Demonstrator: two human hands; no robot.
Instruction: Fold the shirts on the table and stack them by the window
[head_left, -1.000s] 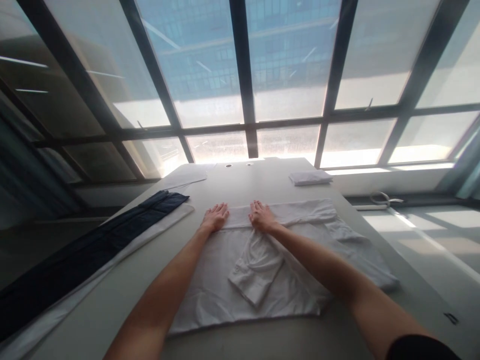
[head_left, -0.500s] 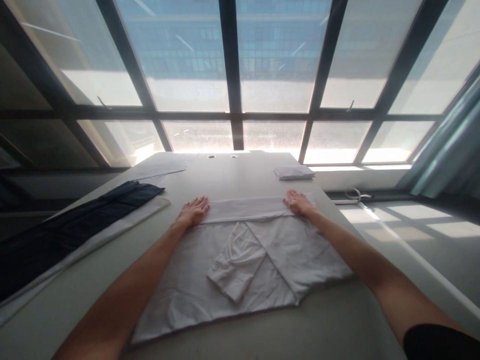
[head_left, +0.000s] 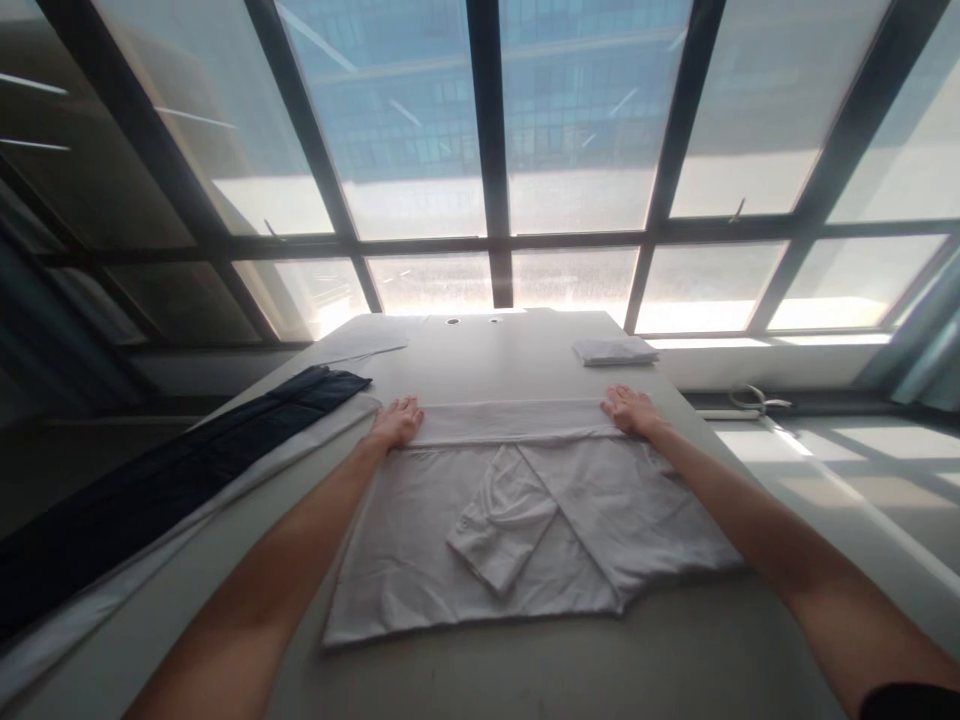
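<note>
A white shirt lies flat on the table in front of me, its far edge folded over into a long straight band. One short sleeve is laid across the middle of the shirt, slightly creased. My left hand rests open on the left end of the band, fingers stretched forward. At the right end, my right hand also lies open, pressing on the cloth with its palm down. Both arms reach far across the table, and parts of the band's ends are hidden under the hands.
Dark trousers lie along the left side of the white table on a pale cloth. Thin white sheets are at the back left. A folded white stack sits back right. Windows stand behind; a white cable lies at right.
The camera view has turned a little to the left. Against the shirt, my hands have slid slightly apart along the band, left hand leftward and right hand rightward. The shirt keeps its shape.
</note>
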